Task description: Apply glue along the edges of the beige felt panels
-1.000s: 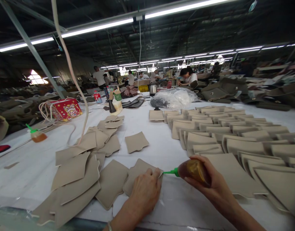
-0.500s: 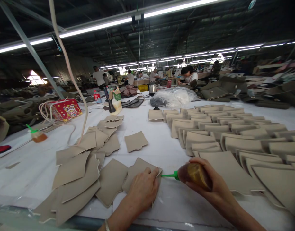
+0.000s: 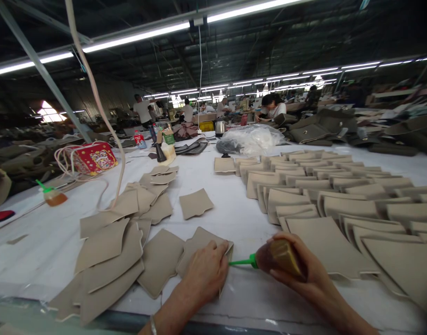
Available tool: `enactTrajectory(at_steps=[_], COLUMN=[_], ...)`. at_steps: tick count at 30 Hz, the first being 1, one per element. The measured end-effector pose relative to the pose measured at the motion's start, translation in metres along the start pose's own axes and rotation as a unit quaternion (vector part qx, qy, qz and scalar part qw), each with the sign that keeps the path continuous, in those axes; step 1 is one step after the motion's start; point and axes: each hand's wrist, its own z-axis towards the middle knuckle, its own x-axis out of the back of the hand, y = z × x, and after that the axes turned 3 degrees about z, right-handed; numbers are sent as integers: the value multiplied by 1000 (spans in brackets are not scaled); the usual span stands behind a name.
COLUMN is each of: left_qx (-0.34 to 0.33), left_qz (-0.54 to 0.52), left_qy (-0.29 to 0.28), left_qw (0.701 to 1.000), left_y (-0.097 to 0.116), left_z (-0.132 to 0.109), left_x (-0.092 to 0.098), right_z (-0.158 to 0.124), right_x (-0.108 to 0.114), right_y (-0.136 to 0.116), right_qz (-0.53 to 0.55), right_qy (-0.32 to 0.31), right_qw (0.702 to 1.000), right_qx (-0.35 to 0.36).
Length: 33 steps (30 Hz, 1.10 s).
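My right hand (image 3: 304, 270) is wrapped around a squeeze bottle (image 3: 281, 258) of brown liquid, tipped on its side. The bottle's thin green nozzle (image 3: 240, 262) points left, its tip at the right edge of a beige leather-like panel (image 3: 203, 239). On that panel rests my left hand (image 3: 208, 270), fingers together and curled down over its right part, gripping it near the edge. My palm hides much of the panel. Another beige panel (image 3: 161, 263) lies just left of it, touching or nearly so.
Loose beige panels (image 3: 112, 274) overlap in a pile at left. Rows of folded-looking panels (image 3: 332, 204) fill the right side. A single panel (image 3: 196, 203) lies mid-table. A second green-capped bottle (image 3: 53, 195), a red box (image 3: 95, 157), a hanging cable (image 3: 102, 107) and plastic wrap (image 3: 250, 138) are farther off.
The bottle's nozzle tip has moved a little toward me and left along the panel's right edge. My left hand stays on the panel in nearly the same place.
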Motion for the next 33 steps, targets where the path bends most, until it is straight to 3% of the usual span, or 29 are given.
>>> enactTrajectory(at_steps=[6, 11, 17, 21, 26, 31, 33], left_qx=[-5, -4, -8, -6, -8, -7, -3], left_qz=[-29, -42, -54, -64, -75, -77, -71], left_qy=[1, 3, 11, 9, 15, 15, 14], left_qw=[1000, 999, 998, 998, 997, 997, 997], left_y=[-3, -6, -7, -7, -9, -9, -8], left_z=[1, 1, -1, -3, -4, -4, -4], left_x=[1, 1, -1, 1, 1, -2, -2], right_z=[-2, -11, -15, -24, -27, -32, -34], right_x=[0, -6, -7, -9, -11, -14, -15], right_y=[2, 6, 3, -1, -3, -6, -8], right_qz=[-3, 30, 17, 82, 50, 112, 96], right_qy=[34, -24, 19, -48, 8, -46, -27], right_qw=[999, 999, 999, 995, 997, 991, 992], right_qx=[-9, -17, -23, -42, -66, -64, -74])
